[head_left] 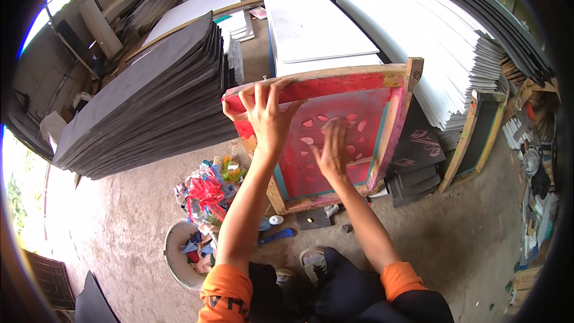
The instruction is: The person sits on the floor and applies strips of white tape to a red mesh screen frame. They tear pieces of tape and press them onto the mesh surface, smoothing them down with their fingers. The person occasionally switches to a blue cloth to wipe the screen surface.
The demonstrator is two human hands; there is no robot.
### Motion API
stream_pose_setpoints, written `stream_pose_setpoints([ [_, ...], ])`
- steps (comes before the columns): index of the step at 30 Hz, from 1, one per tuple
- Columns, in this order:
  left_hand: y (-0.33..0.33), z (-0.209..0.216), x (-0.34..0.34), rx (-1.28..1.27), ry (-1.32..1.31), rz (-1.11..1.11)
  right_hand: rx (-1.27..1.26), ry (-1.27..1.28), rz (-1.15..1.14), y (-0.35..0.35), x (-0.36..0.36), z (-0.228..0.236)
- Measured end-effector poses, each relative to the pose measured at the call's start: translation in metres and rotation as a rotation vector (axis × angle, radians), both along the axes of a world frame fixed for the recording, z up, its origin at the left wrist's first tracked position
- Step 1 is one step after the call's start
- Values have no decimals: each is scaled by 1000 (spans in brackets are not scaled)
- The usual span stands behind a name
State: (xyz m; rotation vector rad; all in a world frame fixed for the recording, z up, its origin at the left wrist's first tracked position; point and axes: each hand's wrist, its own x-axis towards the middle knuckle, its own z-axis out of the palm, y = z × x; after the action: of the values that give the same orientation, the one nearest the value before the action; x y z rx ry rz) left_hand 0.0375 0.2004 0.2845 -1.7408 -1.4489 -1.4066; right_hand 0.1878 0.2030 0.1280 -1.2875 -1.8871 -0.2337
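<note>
A: Hands, nearest first?
B: Left sleeve is orange with dark lettering, left uncopied. Left hand grips the framed screen by its top rail, near the upper left corner. Right hand is open, motion-blurred, over the red mesh; contact cannot be told.
A: Screen's position?
B: Standing on edge, lower edge apparently on the floor, in front of the white sheets.
A: Handling, estimated?
B: Fairly light; wooden rails stiff, mesh thin, easily punctured, possibly tacky. Best hold: both side rails, clear of the mesh.
A: Writing farther out?
B: None legible on the screen. Beyond its right edge, dark sheets carry pink line motifs, seemingly not letters.
</note>
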Motion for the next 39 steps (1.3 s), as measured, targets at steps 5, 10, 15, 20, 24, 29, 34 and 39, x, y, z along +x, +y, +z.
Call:
stream_pose_setpoints([
  [5, -1, 1, 4, -10, -31, 0, -8, 125, 96, 8, -43, 37],
  [10, 5, 0, 7, -19, -30, -31, -204, -81, 126, -7, -19, -13],
  [15, 3, 0, 5, 7, -28, 63, -16, 261, -142, 16, 13, 16],
  [20, 7, -5, 2, 6, 18, 33, -28, 128, 199, 5, -37, 35],
  [24, 9, 0, 2, 45, 21, -6, -98, -3, 14, -11, 0, -19],
  [29, 9, -2, 4, 30, 6, 8, -30, 216, -66, 21, -19, 21],
  [34, 13, -1, 4, 25, -12, -42, -57, -85, 206, 2, -29, -5],
  [39, 16, 2, -7, 20, 35, -42, 38, 73, -25, 6, 2, -3],
])
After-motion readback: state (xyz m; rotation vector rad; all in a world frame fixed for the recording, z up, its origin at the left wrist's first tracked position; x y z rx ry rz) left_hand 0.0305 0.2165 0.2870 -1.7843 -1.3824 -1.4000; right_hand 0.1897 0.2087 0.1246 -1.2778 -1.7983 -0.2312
